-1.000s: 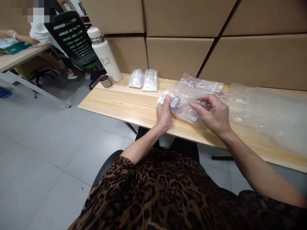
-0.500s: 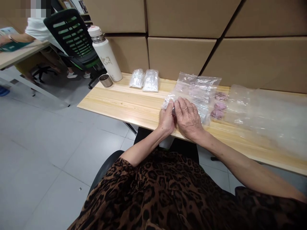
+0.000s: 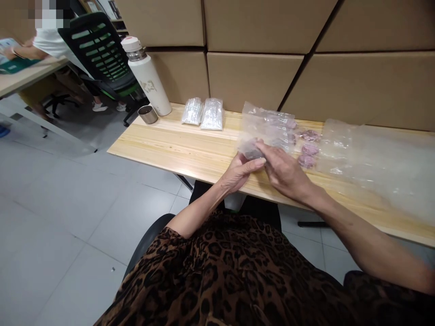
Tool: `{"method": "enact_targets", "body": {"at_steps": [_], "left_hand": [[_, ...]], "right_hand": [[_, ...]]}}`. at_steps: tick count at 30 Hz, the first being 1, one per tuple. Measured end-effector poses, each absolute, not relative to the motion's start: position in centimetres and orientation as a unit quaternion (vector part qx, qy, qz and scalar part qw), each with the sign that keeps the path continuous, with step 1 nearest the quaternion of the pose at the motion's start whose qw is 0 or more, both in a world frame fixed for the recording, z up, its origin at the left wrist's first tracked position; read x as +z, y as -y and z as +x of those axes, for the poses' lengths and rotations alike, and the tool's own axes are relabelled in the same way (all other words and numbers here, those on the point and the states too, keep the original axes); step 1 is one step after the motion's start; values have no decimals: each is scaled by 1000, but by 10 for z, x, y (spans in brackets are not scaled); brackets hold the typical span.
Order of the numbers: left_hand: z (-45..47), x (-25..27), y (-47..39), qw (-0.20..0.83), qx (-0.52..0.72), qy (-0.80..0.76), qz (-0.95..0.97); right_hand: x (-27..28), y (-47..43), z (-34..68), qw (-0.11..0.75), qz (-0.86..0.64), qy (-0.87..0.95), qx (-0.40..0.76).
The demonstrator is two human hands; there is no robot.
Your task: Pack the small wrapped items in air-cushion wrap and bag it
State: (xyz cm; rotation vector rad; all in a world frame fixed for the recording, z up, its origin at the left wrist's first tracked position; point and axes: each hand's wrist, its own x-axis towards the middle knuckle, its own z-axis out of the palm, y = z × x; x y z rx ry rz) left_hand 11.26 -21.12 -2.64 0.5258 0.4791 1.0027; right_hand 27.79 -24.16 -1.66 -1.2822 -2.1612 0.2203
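My left hand and my right hand meet over the wooden table and together pinch a small clear plastic bag with something dark inside. Just behind it lies a pile of clear bags holding small metal parts. Three purple pieces lie on the table to the right of my right hand.
Two packed clear bags lie at the back by the cardboard boxes. A white bottle and a metal cup stand at the left corner. A large clear sheet covers the right. Another person sits at a desk far left.
My right hand came from the right side of the bag to meet my left hand, then both shifted slightly right. The bag is now folded small between them; the purple pieces became visible.
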Motion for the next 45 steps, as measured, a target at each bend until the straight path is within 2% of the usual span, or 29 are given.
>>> {"method": "enact_targets", "body": {"at_steps": [6,9,17,20,22,24,27,29,31,33,37,42,45], "left_hand": [[112,-26,214,813,467,-207,279],[117,-24,216,808,479,-205,273],[125,-10,212,786,536,-256,173],[120,-3,207,766,562,-269,161],[115,0,201,752,577,-279,155],[112,2,196,742,588,-286,149],[114,4,191,730,599,-293,146],[121,6,193,726,602,-296,149],[129,8,198,727,600,-295,156],[135,10,204,731,593,-295,166],[128,11,215,753,564,-270,205],[107,-2,220,763,551,-150,303],[104,-11,216,756,531,-144,356]], "right_hand": [[32,227,302,274,-450,757,386],[42,212,308,259,-439,714,480],[28,207,315,279,-529,638,485],[20,213,347,258,-557,625,482],[17,220,371,238,-580,624,466],[16,229,385,246,-637,620,386],[12,247,369,330,-688,640,96],[5,256,338,377,-608,696,-60],[-7,257,303,365,-500,775,-126],[-22,249,277,332,-480,798,-154],[-45,227,265,321,-507,788,-136],[-41,224,275,374,-437,797,-186],[-20,233,277,401,-433,800,-109]]}}
